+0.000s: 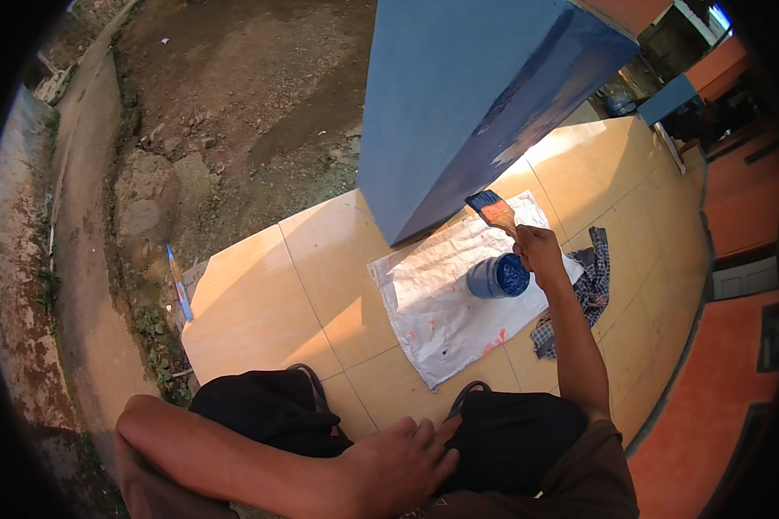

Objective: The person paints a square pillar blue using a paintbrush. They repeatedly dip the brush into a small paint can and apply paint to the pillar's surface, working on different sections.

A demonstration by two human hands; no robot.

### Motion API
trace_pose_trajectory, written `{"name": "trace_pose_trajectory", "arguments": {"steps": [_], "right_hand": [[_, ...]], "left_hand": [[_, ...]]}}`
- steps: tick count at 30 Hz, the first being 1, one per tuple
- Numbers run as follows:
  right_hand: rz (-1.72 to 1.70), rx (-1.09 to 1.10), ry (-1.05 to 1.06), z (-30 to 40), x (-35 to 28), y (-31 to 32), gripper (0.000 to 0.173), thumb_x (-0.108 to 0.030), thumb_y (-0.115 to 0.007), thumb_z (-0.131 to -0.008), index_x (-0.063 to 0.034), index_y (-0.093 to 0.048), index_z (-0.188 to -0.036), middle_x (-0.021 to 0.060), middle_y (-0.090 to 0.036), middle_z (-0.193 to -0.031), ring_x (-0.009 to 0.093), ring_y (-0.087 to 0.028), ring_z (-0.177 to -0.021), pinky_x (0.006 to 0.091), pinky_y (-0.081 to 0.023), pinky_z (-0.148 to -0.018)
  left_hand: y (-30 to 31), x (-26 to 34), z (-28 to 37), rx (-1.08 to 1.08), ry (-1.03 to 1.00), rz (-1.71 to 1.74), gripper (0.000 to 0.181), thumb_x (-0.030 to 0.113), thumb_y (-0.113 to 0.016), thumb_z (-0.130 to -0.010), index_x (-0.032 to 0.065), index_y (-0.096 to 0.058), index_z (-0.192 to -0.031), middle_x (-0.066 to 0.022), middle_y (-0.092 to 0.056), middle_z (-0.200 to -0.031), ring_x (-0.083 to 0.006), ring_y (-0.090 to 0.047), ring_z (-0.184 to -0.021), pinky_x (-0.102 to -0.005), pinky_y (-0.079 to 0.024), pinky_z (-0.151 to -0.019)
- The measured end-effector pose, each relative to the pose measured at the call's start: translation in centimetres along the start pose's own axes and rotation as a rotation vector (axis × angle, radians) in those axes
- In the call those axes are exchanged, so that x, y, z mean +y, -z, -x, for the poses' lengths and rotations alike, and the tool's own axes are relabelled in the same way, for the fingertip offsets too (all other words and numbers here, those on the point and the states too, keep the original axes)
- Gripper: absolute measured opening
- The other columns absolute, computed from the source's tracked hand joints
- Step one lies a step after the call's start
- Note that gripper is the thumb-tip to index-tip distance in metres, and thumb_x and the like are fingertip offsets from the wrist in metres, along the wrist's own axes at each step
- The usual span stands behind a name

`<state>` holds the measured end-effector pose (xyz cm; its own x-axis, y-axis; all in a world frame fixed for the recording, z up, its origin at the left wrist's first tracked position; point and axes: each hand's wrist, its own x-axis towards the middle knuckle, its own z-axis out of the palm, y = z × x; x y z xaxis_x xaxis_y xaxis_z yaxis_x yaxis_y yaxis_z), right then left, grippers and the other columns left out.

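Observation:
My right hand [539, 253] grips the wooden handle of a flat paintbrush [495, 213], its bristles dark with blue paint and angled up toward the pillar. Just below the brush, a blue paint jar [487, 277] stands on a creased white sheet [422, 292] with orange and blue spots. The blue pillar [454, 97] rises ahead of me, one face pale blue and the other darker, with cloud-like patches. Across my lap lies my left hand [399, 464], its fingers a little apart near my right thigh; no object shows in it.
A checked cloth [594, 285] lies crumpled beside the sheet on beige floor tiles [253, 285]. At the tile edge on the left is a narrow blue-and-brown object [178, 283]. Bare earth [266, 84] lies beyond. An orange wall [720, 370] borders the right side.

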<state>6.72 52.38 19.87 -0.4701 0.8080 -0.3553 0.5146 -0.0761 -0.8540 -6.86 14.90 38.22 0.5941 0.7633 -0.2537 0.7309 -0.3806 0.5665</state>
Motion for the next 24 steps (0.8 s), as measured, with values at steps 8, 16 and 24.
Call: {"name": "trace_pose_trajectory", "arguments": {"steps": [8, 16, 24], "right_hand": [[-0.059, 0.001, 0.034, 0.8, -7.4, 2.3, 0.026, -0.021, -0.057, -0.095, 0.0014, -0.068, -0.090, 0.0020, -0.056, -0.066, 0.005, -0.037, -0.044, 0.0249, -0.025, -0.039], [0.067, 0.017, -0.092, 3.2, -6.3, 3.1, 0.026, -0.022, -0.057, -0.096, 0.0015, -0.069, -0.093, 0.0009, -0.054, -0.064, 0.004, -0.035, -0.044, 0.0243, -0.023, -0.038], [-0.038, 0.080, 0.044, 4.2, -9.5, 2.8, 0.029, -0.024, -0.058, -0.095, 0.0019, -0.071, -0.095, 0.0008, -0.054, -0.063, 0.004, -0.036, -0.045, 0.0243, -0.023, -0.040]], "left_hand": [[0.1, 0.2, 0.2, -0.069, -0.011, -0.011, 0.051, 0.022, -0.050, -0.099, -0.0051, -0.046, -0.142, -0.0194, -0.058, -0.137, -0.0294, -0.057, -0.122, -0.0389, -0.045, -0.099], [-0.1, 0.2, 0.9, -0.026, -0.028, -0.035, 0.047, 0.022, -0.050, -0.100, -0.0025, -0.050, -0.140, -0.0238, -0.041, -0.157, -0.0297, -0.055, -0.126, -0.0389, -0.045, -0.100], [-0.9, 0.9, 0.9, 0.011, -0.014, -0.002, 0.046, 0.025, -0.050, -0.099, -0.0016, -0.053, -0.138, -0.0215, -0.050, -0.149, -0.0292, -0.057, -0.122, -0.0378, -0.045, -0.099]]}}
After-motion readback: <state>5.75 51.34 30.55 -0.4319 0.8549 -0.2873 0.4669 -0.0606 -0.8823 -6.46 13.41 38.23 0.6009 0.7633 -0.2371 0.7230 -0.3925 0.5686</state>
